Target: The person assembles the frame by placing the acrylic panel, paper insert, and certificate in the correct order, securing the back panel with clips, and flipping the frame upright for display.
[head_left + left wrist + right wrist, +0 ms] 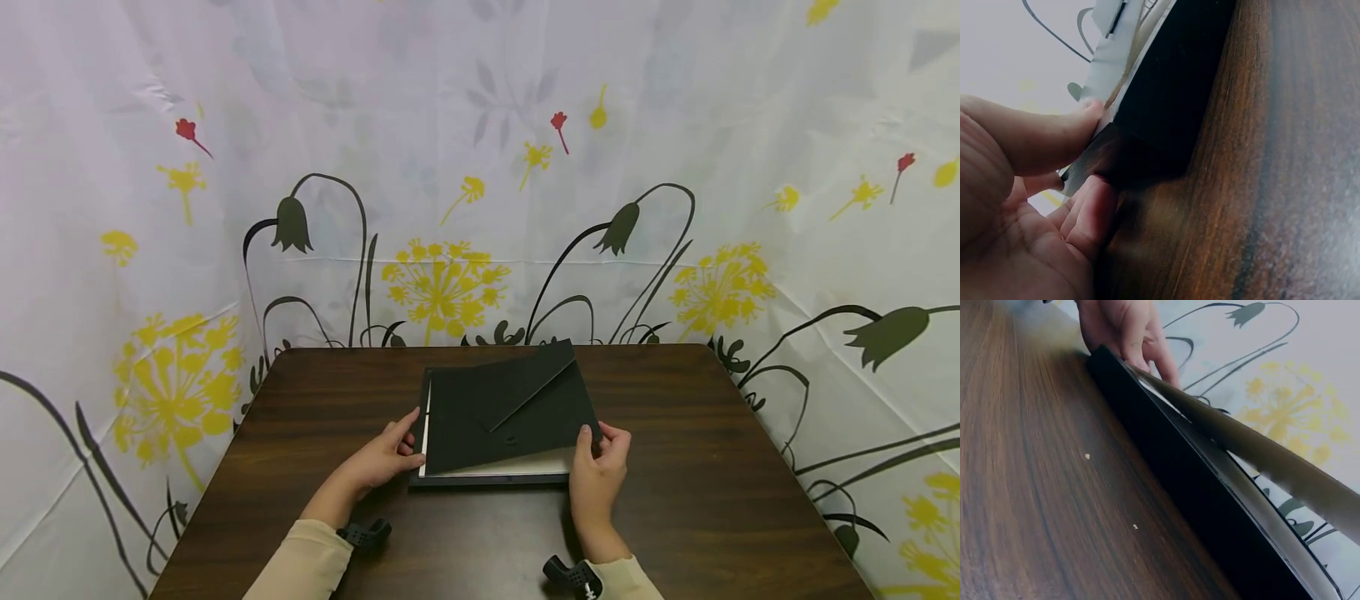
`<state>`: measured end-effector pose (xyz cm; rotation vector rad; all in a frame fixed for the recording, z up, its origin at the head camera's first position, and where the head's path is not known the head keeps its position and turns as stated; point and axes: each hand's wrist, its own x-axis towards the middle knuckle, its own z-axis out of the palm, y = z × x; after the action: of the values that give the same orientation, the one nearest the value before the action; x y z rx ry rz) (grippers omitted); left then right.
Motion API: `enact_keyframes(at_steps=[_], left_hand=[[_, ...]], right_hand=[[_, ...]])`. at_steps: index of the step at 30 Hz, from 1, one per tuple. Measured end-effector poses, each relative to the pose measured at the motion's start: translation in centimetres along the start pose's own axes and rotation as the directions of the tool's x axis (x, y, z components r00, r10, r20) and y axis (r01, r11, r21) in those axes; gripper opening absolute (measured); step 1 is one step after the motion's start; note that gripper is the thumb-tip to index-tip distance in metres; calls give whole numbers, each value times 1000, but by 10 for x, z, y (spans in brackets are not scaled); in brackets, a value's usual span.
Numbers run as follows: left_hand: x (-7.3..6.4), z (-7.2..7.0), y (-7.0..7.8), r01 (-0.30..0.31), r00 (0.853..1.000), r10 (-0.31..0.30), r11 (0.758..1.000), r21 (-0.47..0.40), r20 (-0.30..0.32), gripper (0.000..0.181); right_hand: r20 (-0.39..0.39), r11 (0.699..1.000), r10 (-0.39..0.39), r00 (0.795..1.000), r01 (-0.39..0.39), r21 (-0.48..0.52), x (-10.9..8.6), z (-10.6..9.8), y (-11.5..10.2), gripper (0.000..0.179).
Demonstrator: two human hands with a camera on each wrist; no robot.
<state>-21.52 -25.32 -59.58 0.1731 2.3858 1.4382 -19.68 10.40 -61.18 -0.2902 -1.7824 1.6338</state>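
A black picture frame point(491, 481) lies face down on the table, with a pale layer showing inside its rim. Over it sits a dark backing board point(465, 421) with a fold-out stand flap point(536, 383), skewed and raised on the right side. My left hand point(381, 458) holds the frame's left side near the front corner, thumb on top and fingers against the side. At the board's right edge, my right hand point(600, 479) pinches it between thumb and fingers. The right wrist view shows a wedge-shaped gap between board and frame; the right hand is out of that view.
The dark wooden table point(315, 417) extends on all sides of the frame. A flower-printed curtain point(450, 125) hangs behind and beside it. Two tiny pale crumbs point(1087, 456) lie on the wood by the frame's front side.
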Motion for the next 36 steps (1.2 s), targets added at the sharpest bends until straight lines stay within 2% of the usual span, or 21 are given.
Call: enact_keyframes(at_steps=[7, 13, 18, 22, 25, 29, 33, 36], left_hand=[[2, 0, -2, -15, 1000, 15, 1000, 13, -7, 88], [2, 2, 1, -10, 1000, 10, 1000, 1, -14, 88], [0, 5, 2, 5, 1000, -5, 1000, -3, -19, 89], [-2, 5, 0, 25, 1000, -25, 1000, -14, -15, 89], [-2, 4, 0, 18, 1000, -19, 1000, -21, -20, 89], [1, 3, 3, 7, 999, -7, 1000, -10, -46, 87], [2, 5, 3, 15, 998, -14, 1000, 11, -55, 81], [0, 7, 2, 21, 999, -21, 1000, -8, -49, 74]], right_hand=[[-12, 995, 22, 1000, -24, -101, 0, -5, 6, 20], [27, 978, 69, 997, -62, -197, 6, -14, 7, 19], [56, 934, 56, 997, -32, -355, 10, -24, 14, 17], [136, 908, 91, 987, -26, -418, 11, -32, 21, 17], [213, 886, 98, 972, 12, -463, 13, -35, 25, 17], [290, 871, 106, 951, 51, -488, 16, -34, 25, 29], [309, 864, 131, 942, 44, -501, 16, -33, 22, 42], [298, 864, 150, 943, 22, -502, 16, -33, 20, 53]])
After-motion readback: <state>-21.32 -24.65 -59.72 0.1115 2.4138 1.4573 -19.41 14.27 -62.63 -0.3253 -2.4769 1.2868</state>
